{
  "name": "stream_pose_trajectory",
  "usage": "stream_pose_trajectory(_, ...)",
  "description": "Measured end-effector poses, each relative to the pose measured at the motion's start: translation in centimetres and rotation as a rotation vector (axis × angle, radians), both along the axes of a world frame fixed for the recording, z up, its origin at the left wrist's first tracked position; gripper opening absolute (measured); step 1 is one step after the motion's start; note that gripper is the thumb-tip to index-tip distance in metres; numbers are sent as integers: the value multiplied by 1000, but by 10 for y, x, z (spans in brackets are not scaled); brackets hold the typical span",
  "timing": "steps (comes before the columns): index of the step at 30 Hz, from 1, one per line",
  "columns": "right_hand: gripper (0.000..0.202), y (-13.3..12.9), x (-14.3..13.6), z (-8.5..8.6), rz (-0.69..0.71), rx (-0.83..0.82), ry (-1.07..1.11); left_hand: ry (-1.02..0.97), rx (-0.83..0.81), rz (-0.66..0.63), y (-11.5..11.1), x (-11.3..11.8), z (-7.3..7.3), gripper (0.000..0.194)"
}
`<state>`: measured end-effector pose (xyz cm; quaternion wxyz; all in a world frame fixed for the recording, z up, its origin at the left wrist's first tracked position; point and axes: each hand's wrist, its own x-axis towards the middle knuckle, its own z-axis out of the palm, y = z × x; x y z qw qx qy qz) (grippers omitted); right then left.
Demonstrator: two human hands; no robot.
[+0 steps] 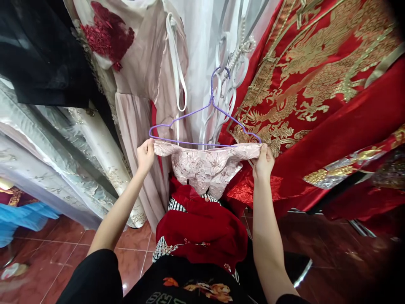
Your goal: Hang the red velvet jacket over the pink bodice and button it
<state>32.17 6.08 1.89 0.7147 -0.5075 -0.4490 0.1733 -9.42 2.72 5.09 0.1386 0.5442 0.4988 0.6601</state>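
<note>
Pale pink garment (205, 166) stretched sideways, each hand (146, 156) pinching one top corner.

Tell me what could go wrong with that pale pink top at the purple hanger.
If the left hand or right hand loses its pinch, the pale pink top could drop. The purple hanger might also snag the white strap dangling close to its sloping side.

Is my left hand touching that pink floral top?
Touching. The head view shows the left hand pinching one upper end of the pink floral top.
</note>
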Motion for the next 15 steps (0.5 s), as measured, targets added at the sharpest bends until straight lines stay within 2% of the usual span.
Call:
stream_pose_trajectory(2,64,-6,-6,-13,36,-15,-21,76,-17,30,-15,-1,-17,45)
stream_pose_trajectory(4,65,-12,-7,-25,24,-33,-62,245,-43,45,-30,-3,-31,43)
stream_pose_trajectory(7,62,-21,3,-34,-44,-83,-54,594,1,-33,-48,-4,-35,35)
stream_pose_trajectory(9,58,-26,14,-28,-70,-104,-53,777,105,-133,-54,0,-22,29)
stream_pose_trajectory(11,54,-28,23,-12,-76,-92,-85,886,216,-172,-51,9,2,24)
stream_pose_trajectory(15,48,-30,30,30,-59,-44,-116,842,323,-37,-20,31,61,21)
